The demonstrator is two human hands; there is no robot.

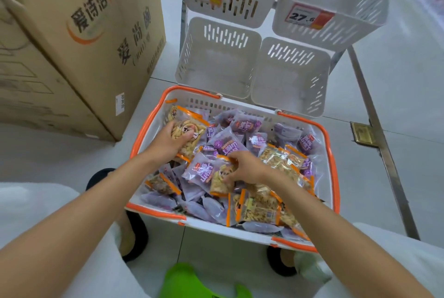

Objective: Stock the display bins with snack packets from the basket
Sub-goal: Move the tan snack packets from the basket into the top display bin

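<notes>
Left hand [171, 140] grips a biscuit packet [189, 127], right hand [247, 168] pinches a second packet [222, 179], both inside the basket [156, 212]; empty bins [216, 62] stand at twelve o'clock, nearer the left hand.

White basket [333, 165] with orange rim and handles sits on the floor at near centre, filled with a loose heap of purple packets [227, 144] and clear orange-trimmed packets [281, 161] of pale snacks. One orange-trimmed packet at far left [189, 121] is gripped by the left hand [171, 140], and another at mid-heap [219, 183] is pinched by the right hand [245, 168]. Just beyond the basket stand four white slotted bins: lower left [216, 62] and lower right [290, 81] showing bare white interiors, upper left [240, 7] holding orange packets and tagged 22.8, upper right [336, 31] tagged 27.6.
</notes>
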